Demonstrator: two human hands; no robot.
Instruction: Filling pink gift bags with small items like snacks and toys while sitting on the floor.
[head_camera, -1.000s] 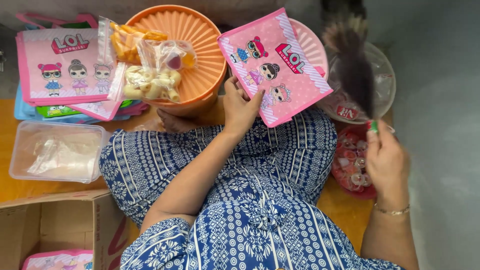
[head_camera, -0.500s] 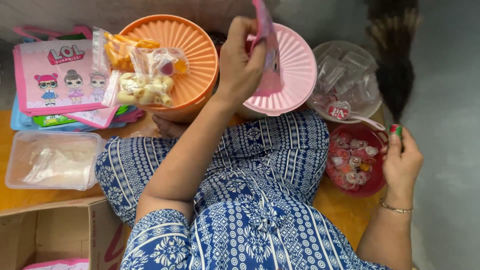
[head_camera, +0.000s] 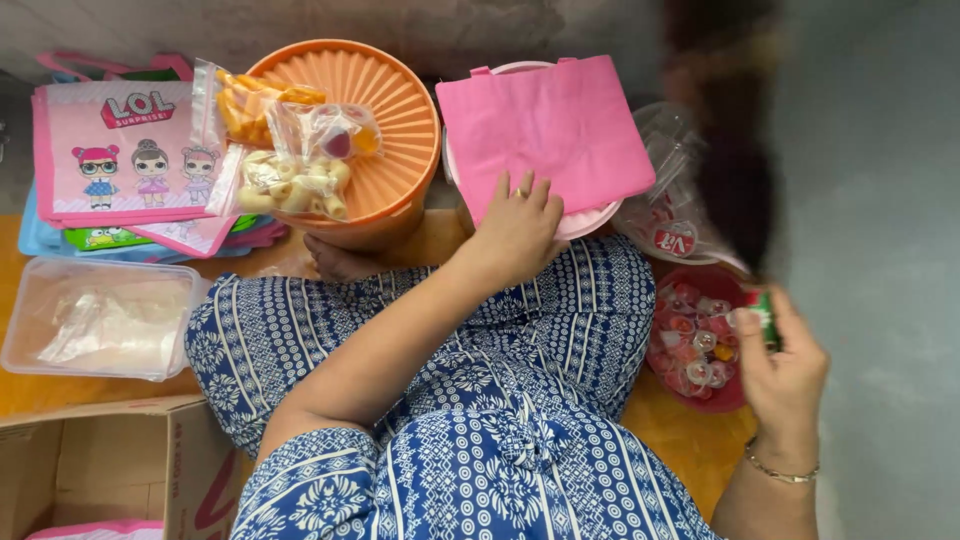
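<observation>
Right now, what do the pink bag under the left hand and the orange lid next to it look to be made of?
The pink bag looks like soft non-woven fabric: matte, flat, with stitched loop handles at its top edge. The left hand rests on its lower edge. The orange lid looks like moulded plastic: faintly glossy, with ribs radiating from its centre. The clear snack packets lying on it look like thin shiny plastic film.

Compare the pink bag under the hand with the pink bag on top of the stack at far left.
The pink bag under the left hand shows a plain side with no picture; the bag on the stack shows three cartoon dolls. The plain bag lies alone on a pink round lid; the doll bag tops a pile of other bags. The hand touches the plain one; nothing touches the doll one. Both are flat, pink and similar in size.
</observation>
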